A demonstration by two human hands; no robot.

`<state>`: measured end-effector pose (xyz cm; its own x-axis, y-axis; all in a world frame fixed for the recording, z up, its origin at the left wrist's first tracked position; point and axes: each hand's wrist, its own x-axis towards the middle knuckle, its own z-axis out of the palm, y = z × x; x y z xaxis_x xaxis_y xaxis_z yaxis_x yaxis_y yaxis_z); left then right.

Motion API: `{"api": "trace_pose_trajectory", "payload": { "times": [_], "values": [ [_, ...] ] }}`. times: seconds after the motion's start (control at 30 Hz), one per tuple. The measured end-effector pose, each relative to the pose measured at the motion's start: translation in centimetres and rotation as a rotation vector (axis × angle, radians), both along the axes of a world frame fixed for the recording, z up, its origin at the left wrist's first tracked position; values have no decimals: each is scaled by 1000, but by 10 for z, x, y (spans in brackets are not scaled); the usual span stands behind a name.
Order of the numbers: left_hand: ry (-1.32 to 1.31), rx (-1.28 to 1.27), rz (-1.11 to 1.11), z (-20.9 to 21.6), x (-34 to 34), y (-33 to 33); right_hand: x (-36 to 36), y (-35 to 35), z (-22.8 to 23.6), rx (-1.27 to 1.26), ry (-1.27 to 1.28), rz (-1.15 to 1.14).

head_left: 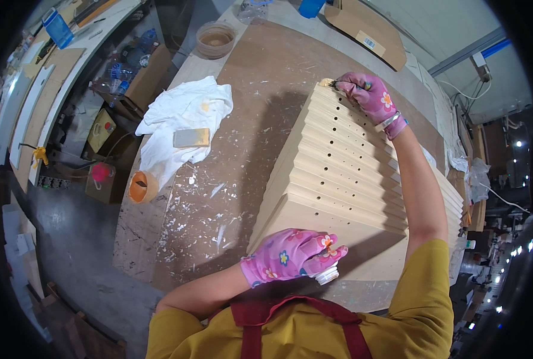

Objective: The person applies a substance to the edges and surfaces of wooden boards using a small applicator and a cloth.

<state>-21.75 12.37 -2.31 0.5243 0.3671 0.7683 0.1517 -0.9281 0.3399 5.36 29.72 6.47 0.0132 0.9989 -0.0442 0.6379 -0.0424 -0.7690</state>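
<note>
The workshop around the worktable (132, 236) fades into black at the rounded rim, and the dim right side shows little beyond small lights and shelving too blurred to sort out. A brown board (254, 72) covers most of the table, flecked with white scraps. On it, right of centre, lies a pale ribbed wooden piece (302, 155) with lines of dark holes along its upper face; the right forearm crosses in front of its right side and hides part of the ribs. At its far end the gloved right hand (369, 94) has its fingers pinched together on a small dark item, mostly covered by the glove and impossible to identify, beside a yellowish lump (326, 82). The gloved left hand (296, 256), at the near end, is curled around a white object (327, 274); only its ridged end shows. Left of the wood and apart from it, a crumpled white cloth (185, 105) bears a sanding block (191, 138), with an orange-lined container (142, 186) just below. Farther back stand a clear tub (215, 40) and a cardboard piece (368, 36), and a blue bottle (57, 28) sits on a side bench (93, 39).
</note>
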Motion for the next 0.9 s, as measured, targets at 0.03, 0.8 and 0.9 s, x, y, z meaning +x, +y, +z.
{"api": "trace_pose_trajectory", "payload": {
  "times": [0.03,0.8,0.9],
  "values": [
    [10,-20,-26,0,0,0,0,3,-2,2,-35,-23],
    [-6,-137,-123,6,-3,0,6,-28,16,182,450,-93],
    [16,-192,-171,8,-6,0,16,-73,28,143,428,-241]
  ]
}}
